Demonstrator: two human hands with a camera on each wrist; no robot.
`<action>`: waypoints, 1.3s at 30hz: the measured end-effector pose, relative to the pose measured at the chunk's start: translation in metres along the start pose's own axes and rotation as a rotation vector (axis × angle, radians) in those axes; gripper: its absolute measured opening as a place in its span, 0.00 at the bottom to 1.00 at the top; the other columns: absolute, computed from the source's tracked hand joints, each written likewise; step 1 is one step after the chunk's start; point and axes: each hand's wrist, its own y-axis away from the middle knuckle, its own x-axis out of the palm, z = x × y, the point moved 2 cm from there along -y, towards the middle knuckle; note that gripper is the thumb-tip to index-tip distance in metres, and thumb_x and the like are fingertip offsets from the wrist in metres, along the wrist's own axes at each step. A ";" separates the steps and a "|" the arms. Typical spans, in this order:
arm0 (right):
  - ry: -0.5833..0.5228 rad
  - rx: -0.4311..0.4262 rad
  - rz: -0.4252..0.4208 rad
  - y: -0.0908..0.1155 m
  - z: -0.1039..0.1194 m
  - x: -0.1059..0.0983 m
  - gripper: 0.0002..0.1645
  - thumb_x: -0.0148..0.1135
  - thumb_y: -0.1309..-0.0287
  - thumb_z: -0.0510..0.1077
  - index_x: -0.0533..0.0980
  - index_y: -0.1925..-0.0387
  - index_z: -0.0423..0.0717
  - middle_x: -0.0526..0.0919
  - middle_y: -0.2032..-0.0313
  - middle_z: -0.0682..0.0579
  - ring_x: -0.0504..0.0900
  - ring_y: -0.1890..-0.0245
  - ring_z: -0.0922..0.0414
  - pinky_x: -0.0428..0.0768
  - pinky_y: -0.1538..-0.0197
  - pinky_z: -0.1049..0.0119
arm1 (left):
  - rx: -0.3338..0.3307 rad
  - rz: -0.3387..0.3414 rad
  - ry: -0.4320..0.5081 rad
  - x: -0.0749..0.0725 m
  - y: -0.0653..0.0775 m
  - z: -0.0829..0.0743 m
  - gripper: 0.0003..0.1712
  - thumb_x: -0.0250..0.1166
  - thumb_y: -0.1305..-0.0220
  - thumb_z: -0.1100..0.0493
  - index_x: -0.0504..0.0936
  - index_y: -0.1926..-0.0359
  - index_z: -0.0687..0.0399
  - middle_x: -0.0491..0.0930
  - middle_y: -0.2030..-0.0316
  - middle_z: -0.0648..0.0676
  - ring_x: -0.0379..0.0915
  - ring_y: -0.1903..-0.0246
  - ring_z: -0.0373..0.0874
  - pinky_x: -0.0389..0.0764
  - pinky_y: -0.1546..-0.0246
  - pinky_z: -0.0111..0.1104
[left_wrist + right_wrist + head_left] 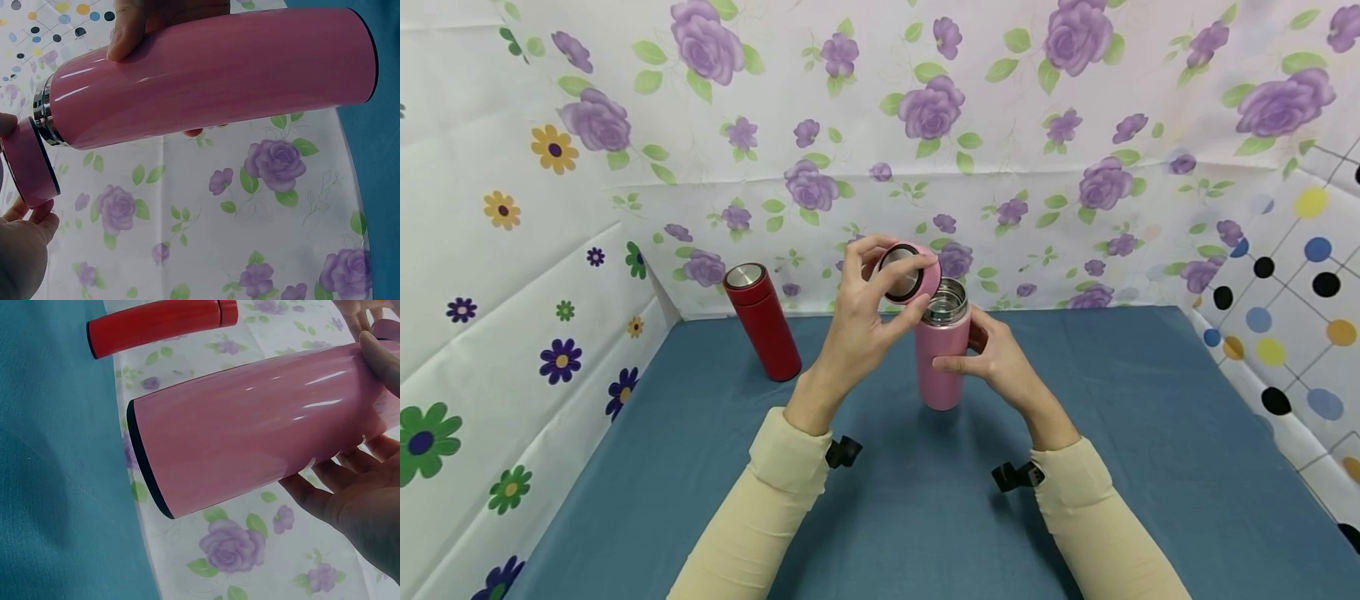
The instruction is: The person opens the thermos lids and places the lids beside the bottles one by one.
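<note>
A pink thermos flask point(942, 367) stands mouth up in the head view, its steel neck point(947, 302) bare. My right hand point(1000, 360) grips its body from the right, thumb across the front and fingers behind. My left hand point(872, 304) holds the pink lid point(931, 265) by its rim, tipped beside the neck at the upper left. In the left wrist view the lid point(30, 164) sits right by the steel neck point(49, 112), edge close to it; whether they touch I cannot tell. The right wrist view shows the flask body point(250, 431) in the right fingers.
A red thermos flask point(765, 325) with its lid on stands to the left, near the back of the blue tabletop point(880, 517). Behind the table hangs a white floral sheet point(880, 150). Patterned sheets point(1285, 333) close off both sides.
</note>
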 end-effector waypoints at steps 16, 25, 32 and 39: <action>-0.008 0.025 -0.053 0.000 0.001 -0.004 0.41 0.76 0.41 0.45 0.71 0.28 0.53 0.80 0.40 0.49 0.82 0.45 0.48 0.80 0.42 0.45 | 0.020 -0.106 -0.016 0.000 0.005 0.004 0.26 0.77 0.39 0.66 0.81 0.40 0.55 0.68 0.34 0.66 0.70 0.37 0.54 0.77 0.41 0.44; 0.004 0.027 -0.051 -0.001 0.000 -0.005 0.41 0.76 0.41 0.45 0.70 0.28 0.53 0.80 0.40 0.50 0.82 0.46 0.47 0.80 0.43 0.45 | 0.028 -0.121 0.002 0.000 0.009 0.007 0.25 0.76 0.39 0.67 0.80 0.41 0.57 0.69 0.35 0.66 0.71 0.36 0.53 0.75 0.38 0.44; 0.012 0.034 -0.063 -0.001 -0.001 -0.006 0.42 0.77 0.42 0.45 0.71 0.28 0.53 0.80 0.40 0.49 0.82 0.46 0.48 0.80 0.42 0.43 | 0.013 -0.132 -0.014 -0.001 0.012 0.011 0.27 0.77 0.39 0.66 0.75 0.42 0.56 0.71 0.36 0.65 0.67 0.33 0.54 0.72 0.34 0.47; 0.013 0.042 -0.062 0.000 0.000 -0.006 0.42 0.77 0.42 0.45 0.71 0.28 0.53 0.80 0.40 0.50 0.82 0.46 0.48 0.79 0.42 0.42 | -0.005 -0.151 0.010 -0.002 0.016 0.016 0.26 0.76 0.38 0.66 0.74 0.42 0.57 0.72 0.34 0.63 0.67 0.32 0.53 0.71 0.33 0.47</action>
